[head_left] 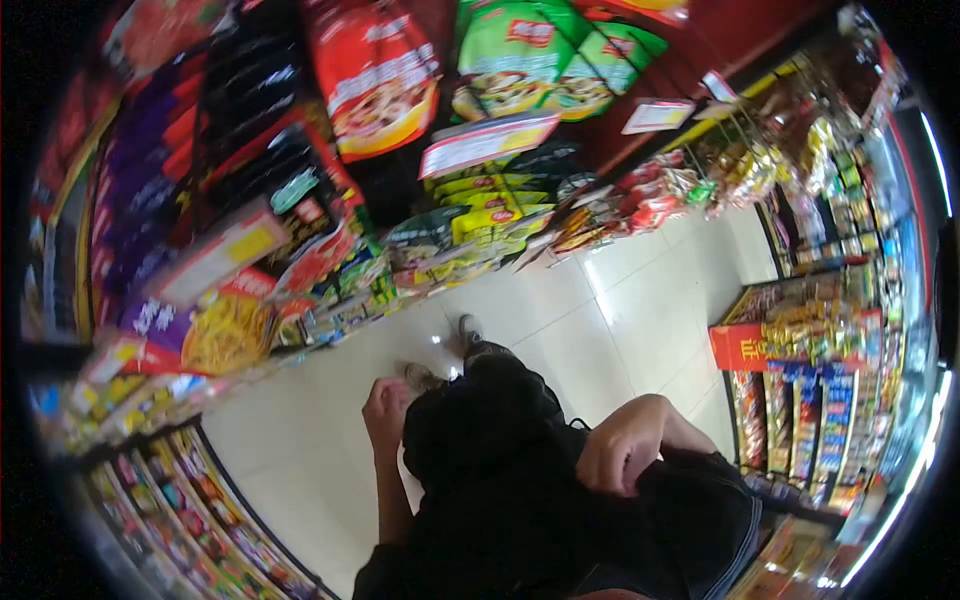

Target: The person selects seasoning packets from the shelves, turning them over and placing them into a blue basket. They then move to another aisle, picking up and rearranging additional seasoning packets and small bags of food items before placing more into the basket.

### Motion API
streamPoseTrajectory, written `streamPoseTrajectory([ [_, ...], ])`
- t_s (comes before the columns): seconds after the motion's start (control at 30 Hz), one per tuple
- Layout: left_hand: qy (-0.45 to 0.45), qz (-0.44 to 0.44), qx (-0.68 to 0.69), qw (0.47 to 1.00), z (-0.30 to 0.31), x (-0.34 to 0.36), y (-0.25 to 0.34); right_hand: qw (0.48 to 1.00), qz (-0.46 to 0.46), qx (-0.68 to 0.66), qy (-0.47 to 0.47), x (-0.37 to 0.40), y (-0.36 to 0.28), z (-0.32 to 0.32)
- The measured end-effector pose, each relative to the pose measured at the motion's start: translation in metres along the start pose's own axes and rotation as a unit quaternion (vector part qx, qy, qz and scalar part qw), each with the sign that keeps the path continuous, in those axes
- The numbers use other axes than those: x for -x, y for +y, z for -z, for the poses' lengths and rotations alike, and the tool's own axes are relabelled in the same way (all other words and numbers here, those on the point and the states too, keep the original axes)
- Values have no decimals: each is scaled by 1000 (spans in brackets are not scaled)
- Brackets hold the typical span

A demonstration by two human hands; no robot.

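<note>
My left hand (387, 408) hangs beside my black clothing with its fingers curled in, and nothing shows in it. Bent at the wrist, my right hand (622, 447) is in front of my body. Its fingers point down and curl under at the black clothing (510, 480); anything inside them is hidden. Nearest ahead of the left hand are shelved packets, among them a purple and red noodle packet (215, 335). Farther up hang a red bag (372, 75) and a green bag (515, 55), apart from both hands.
Packed shelves (190, 500) run along the lower left. Across the tiled floor (640, 300), a red display box (740, 347) stands before more stocked shelves (810, 420). Price tags (490, 143) stick out from the near rack. My shoes (468, 328) show below.
</note>
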State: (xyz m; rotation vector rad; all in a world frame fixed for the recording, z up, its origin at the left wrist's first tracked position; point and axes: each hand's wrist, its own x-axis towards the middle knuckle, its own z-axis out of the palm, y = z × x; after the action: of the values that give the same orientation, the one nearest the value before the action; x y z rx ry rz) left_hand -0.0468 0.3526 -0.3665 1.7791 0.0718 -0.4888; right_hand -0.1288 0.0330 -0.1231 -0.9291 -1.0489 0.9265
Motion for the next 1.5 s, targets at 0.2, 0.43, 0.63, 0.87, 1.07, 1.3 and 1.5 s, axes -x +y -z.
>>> streamPoseTrajectory([
  [0.2,-24,9,-6,1000,6,-2,3,998,-15,-35,52,12,-19,-4],
  [0.43,-7,-3,8,1000,11,-7,11,998,-15,-50,-22,16,-4,-8],
  [0.63,47,-39,111,992,28,-10,27,997,-37,-56,-43,30,0,4],
  [0.87,261,-210,52,941,65,-39,117,979,-8,66,192,-1,33,38],
  [1.07,286,-282,28,915,49,-75,152,976,-48,87,196,-29,56,33],
  [1.3,190,-237,91,948,51,-93,159,953,-109,75,273,-8,55,27],
  [1.5,168,-278,98,941,33,-99,159,950,-85,93,284,-17,62,29],
])
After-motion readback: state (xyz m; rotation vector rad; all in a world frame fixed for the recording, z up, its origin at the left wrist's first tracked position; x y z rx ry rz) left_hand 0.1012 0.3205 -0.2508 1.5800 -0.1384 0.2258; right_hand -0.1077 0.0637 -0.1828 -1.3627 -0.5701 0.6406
